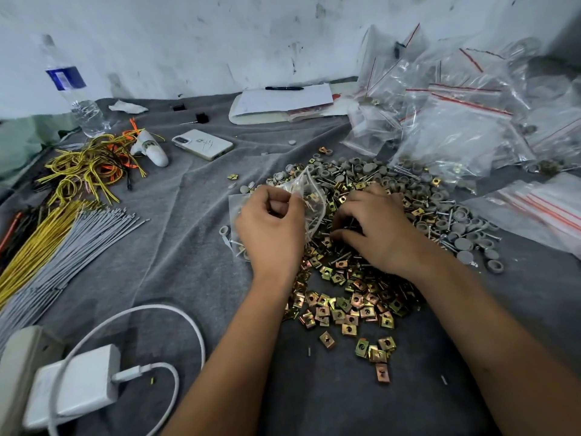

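Note:
My left hand [272, 226] pinches the rim of a small clear plastic bag [306, 191] and holds it up at the pile's left edge. My right hand [375, 226] lies on a heap of small hardware, fingers curled down into the screws; what they hold is hidden. The heap has brass-coloured clip nuts [349, 305] near me, grey round caps [457, 229] to the right and thin screws [345, 254] mixed between them.
Everything lies on a grey cloth [188, 234]. Filled zip bags [452, 130] pile up at the back right, empty ones [540, 209] at the right. At the left are wire bundles [47, 247], a phone [202, 144], a water bottle [77, 96], a charger with cable [78, 385]. A notebook with pen [279, 102] lies behind.

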{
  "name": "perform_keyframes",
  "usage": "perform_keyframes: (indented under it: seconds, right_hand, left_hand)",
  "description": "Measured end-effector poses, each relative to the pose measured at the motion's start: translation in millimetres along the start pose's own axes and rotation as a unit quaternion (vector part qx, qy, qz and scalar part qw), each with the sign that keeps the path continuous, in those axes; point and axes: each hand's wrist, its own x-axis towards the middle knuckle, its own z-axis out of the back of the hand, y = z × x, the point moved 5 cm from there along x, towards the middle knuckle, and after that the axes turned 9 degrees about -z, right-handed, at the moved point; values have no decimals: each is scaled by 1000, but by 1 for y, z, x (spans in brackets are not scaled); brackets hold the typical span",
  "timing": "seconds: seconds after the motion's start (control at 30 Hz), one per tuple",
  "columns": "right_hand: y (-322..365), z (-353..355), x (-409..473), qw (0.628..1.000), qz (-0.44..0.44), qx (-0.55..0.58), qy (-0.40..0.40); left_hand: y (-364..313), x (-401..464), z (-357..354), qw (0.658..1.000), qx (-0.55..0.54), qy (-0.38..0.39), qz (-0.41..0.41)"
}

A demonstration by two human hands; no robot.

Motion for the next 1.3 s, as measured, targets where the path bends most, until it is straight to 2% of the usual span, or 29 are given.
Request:
perform_keyframes:
  seconds: [0.07, 0.17, 0.27, 0.4, 0.53, 0.77, 0.83, 0.93, 1.03, 1.23, 1.3]
  right_hand:
    - [-2, 5, -1, 997, 3, 68, -34]
    - [-4, 22, -6, 972, 8, 204, -118]
    - [-1, 31, -11, 952, 46, 241, -185]
    - [8, 30, -13, 952, 108, 223, -182]
    - [9, 26, -11, 958, 120, 205, -161]
    - [-5, 31, -10, 947, 66, 253, -189]
    - [-6, 28, -8, 961, 72, 215, -159]
    - [-7, 17, -4, 987, 91, 114, -64]
    - [-9, 9, -3, 996, 78, 49, 13]
    - [-8, 4, -1, 997, 65, 2, 43]
    - [-7, 4, 0, 998, 58, 29, 18]
  left_hand:
    - [1, 1, 0, 1000, 2, 0, -1]
    - [1, 0, -3, 1000, 12, 22, -9]
    - [-1, -3, -8, 997, 31, 57, -28]
    - [-4, -5, -10, 996, 42, 62, -57]
    - [-6, -6, -10, 994, 53, 60, -75]
    - [-5, -4, -6, 997, 40, 42, -59]
    - [-5, -3, -5, 997, 36, 39, -56]
    - [-1, -2, -3, 999, 20, 29, -35]
    - [0, -1, -2, 1000, 9, 16, -22]
    - [-1, -2, -3, 1000, 6, 17, -22]
    - [0, -2, -3, 999, 8, 20, -24]
